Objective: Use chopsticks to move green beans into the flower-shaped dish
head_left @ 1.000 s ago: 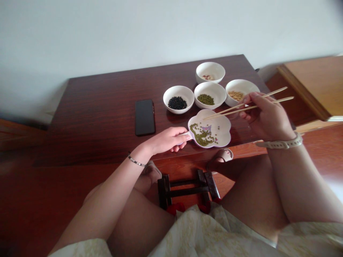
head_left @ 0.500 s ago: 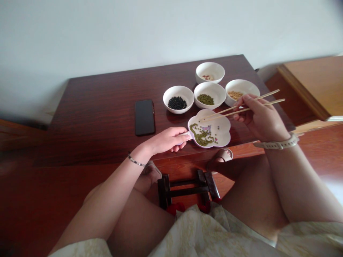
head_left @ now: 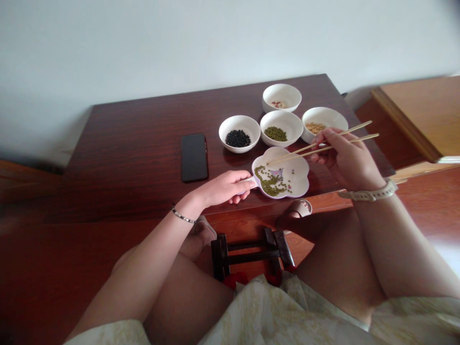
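Observation:
My left hand [head_left: 230, 187] is closed round the short handle of a white, flower-shaped dish [head_left: 300, 179] with a purple rim. Green beans [head_left: 271, 186] lie mostly along the dish's left and lower side, with a few scattered singly. My right hand [head_left: 347, 158] grips a pair of wooden chopsticks [head_left: 312, 147], their tips together over the upper left of the dish, close to a single bean. Whether the tips pinch that bean is too small to tell. Just beyond the dish stands a white bowl [head_left: 293, 127] of green beans.
Around that bowl stand a bowl of black beans [head_left: 238, 139], a bowl of yellowish beans [head_left: 315, 128] and a bowl with a few reddish-and-pale pieces [head_left: 278, 104]. A black phone [head_left: 194, 157] lies left on the dark wooden table [head_left: 143, 143]. A stool [head_left: 253, 256] stands below.
My right hand has shifted slightly left with the chopsticks, and their tips have come together near the single bean. My left hand and the dish stay in place.

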A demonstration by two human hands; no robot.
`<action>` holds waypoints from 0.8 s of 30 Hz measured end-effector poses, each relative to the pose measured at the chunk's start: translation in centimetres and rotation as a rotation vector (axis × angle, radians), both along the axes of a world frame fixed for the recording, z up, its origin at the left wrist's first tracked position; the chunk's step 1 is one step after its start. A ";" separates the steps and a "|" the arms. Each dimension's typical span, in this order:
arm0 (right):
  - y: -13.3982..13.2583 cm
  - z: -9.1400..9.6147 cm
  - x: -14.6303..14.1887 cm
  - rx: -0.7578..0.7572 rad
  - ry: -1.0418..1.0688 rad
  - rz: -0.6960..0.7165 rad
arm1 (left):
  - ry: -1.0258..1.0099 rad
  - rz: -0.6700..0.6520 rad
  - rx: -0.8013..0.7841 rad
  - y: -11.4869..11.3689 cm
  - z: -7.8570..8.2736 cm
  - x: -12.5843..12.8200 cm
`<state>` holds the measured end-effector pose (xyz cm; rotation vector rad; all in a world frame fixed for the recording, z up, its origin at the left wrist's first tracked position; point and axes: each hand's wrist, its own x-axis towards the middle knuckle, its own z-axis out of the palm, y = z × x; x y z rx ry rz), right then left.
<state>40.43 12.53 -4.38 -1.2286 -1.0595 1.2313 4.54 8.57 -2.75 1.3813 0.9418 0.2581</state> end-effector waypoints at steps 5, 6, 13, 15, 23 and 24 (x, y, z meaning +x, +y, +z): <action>0.4 -0.3 0.5 0.047 0.005 -0.030 | 0.002 0.001 0.002 0.0 -0.1 0.0; 0.6 -0.3 0.7 0.065 0.007 -0.055 | 0.001 0.001 0.005 0.0 -0.1 0.0; 1.9 -0.7 2.5 0.161 0.050 -0.239 | 0.002 0.008 -0.004 -0.1 0.1 0.0; 2.2 -0.7 2.8 0.181 0.042 -0.273 | 0.004 0.013 -0.009 -0.1 0.2 0.0; 1.3 -0.1 2.0 0.134 0.024 -0.190 | 0.002 0.019 -0.010 -0.1 0.2 0.0; 1.0 0.1 1.7 0.098 0.024 -0.158 | 0.001 0.021 -0.010 -0.1 0.2 0.0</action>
